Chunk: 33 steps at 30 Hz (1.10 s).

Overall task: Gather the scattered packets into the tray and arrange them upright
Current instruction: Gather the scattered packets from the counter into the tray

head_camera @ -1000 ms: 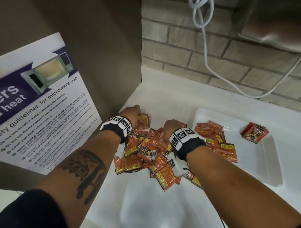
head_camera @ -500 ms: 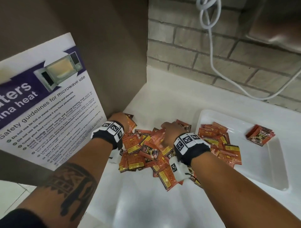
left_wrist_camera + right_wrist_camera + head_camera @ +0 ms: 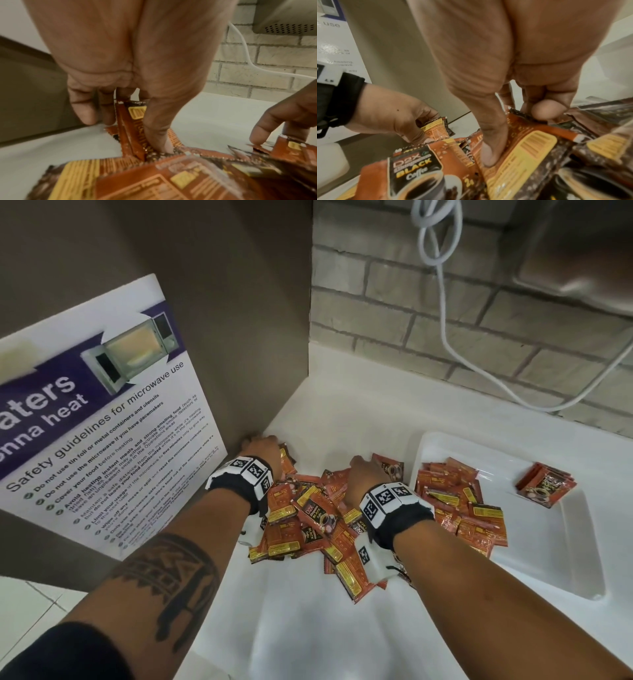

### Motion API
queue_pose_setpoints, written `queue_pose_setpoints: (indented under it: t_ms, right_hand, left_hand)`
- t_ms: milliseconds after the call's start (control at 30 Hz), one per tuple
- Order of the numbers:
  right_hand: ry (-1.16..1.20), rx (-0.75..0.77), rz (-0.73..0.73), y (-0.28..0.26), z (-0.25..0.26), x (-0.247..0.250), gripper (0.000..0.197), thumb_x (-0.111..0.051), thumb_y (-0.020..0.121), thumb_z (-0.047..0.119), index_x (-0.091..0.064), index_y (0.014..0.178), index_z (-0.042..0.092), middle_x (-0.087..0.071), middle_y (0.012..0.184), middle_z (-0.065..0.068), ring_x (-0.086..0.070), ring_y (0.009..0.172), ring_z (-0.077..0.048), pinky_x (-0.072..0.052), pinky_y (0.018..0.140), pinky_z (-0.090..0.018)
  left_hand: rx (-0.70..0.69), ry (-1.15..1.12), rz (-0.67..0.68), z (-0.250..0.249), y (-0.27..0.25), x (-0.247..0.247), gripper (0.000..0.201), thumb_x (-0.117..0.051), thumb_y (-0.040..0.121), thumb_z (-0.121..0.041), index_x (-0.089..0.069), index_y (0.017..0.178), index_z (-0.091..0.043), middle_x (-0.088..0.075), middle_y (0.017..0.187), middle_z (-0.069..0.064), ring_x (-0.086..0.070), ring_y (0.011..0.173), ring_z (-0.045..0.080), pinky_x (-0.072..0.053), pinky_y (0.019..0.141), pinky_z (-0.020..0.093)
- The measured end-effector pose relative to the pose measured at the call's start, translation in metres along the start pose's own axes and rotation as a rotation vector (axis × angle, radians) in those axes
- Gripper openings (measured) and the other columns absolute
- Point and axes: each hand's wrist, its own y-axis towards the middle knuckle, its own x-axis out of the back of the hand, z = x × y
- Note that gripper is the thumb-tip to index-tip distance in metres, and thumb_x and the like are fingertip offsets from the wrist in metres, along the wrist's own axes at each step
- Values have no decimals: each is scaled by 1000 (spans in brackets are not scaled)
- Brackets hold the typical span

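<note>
Both hands sat on the far edge of the packet heap (image 3: 308, 522), left hand (image 3: 262, 448) pinching upright packets (image 3: 130, 125), right hand (image 3: 366, 474) gripping one packet (image 3: 522, 129).

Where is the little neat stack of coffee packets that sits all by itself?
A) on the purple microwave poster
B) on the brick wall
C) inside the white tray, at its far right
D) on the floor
C: the small stack of orange-brown coffee packets lies apart from the rest, on the floor of the white rectangular plastic tray, near its far right side.

Black wristbands (image 3: 409, 522) bearing white square-coded marker blocks, left forearm tattoo (image 3: 171, 580), possibly dark sleeve
</note>
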Motion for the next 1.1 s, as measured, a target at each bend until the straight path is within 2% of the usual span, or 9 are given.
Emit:
queue_pose_setpoints:
  t_ms: [67, 133, 200, 400, 467, 533, 700, 900, 1100]
  right_hand:
    - [-3, -14, 10, -2, 1, 1, 88, -86, 75, 17, -33, 145, 7, -34, 150, -20, -35, 142, -33, -50, 101, -39]
    - [-7, -28, 23, -4, 2, 3, 91, -89, 71, 18, -35, 145, 10, -24, 153, -22, -50, 130, -35, -52, 94, -37]
    - [-6, -16, 31, -6, 1, 6, 93, -89, 71, 18, -36, 146, 14, -25, 151, -20, -56, 122, -35, -52, 89, -37]
    - [-26, -27, 54, -8, 3, 9, 96, -91, 68, 21, -34, 145, 17, -27, 146, -17, -51, 125, -38, -47, 103, -52]
    - [-3, -41, 43, -9, 3, 8, 97, -91, 68, 17, -32, 144, 16, -26, 146, -17, -55, 122, -39, -50, 100, -46]
    - [24, -38, 20, -9, 2, 6, 97, -90, 69, 15, -31, 145, 16, -26, 146, -17, -58, 119, -38, -52, 89, -37]
    - [74, -27, -47, -14, -2, 2, 98, -92, 66, 14, -31, 144, 13, -30, 143, -16, -61, 115, -35, -54, 88, -38]
    - [100, -2, -129, -21, -7, -2, 82, -87, 71, 10, -35, 134, 8, -39, 137, -18, -59, 115, -37, -56, 90, -41]
    - [83, 76, -233, -25, -15, -4, 56, -72, 81, 1, -40, 126, 5, -59, 119, -15, -64, 104, -30, -56, 81, -35]
  left_hand:
    - [1, -25, 9, -1, 1, -1, 66, -81, 82, -30, -46, 133, -8, -51, 135, 15, -47, 128, 34, -42, 104, 42]
    - [-2, -65, 11, -1, 2, -1, 67, -84, 79, -28, -47, 132, -8, -51, 132, 16, -50, 124, 34, -46, 102, 44]
    - [-19, -92, 10, 0, 1, 0, 66, -85, 77, -25, -49, 129, -7, -52, 129, 15, -55, 117, 32, -48, 100, 42]
    - [-37, -162, -26, 4, -1, -5, 62, -84, 78, -22, -50, 128, -6, -49, 130, 16, -56, 117, 33, -47, 101, 41]
    - [-45, -176, -38, 6, -2, -5, 61, -84, 78, -24, -51, 126, -7, -51, 127, 16, -56, 117, 33, -47, 101, 40]
    - [-56, -179, -45, 7, -2, -6, 60, -84, 77, -26, -52, 124, -7, -53, 125, 15, -55, 118, 32, -46, 100, 39]
    - [-60, -169, -68, 8, -3, -7, 59, -85, 76, -23, -53, 124, -6, -51, 126, 14, -56, 113, 30, -45, 98, 37]
    - [-71, -123, -115, 5, -8, -5, 49, -82, 80, -20, -58, 120, -5, -54, 123, 15, -59, 109, 30, -47, 94, 37]
    - [-71, -127, -129, 2, -16, 8, 29, -79, 81, -13, -64, 104, -5, -63, 111, 14, -63, 101, 28, -53, 90, 37]
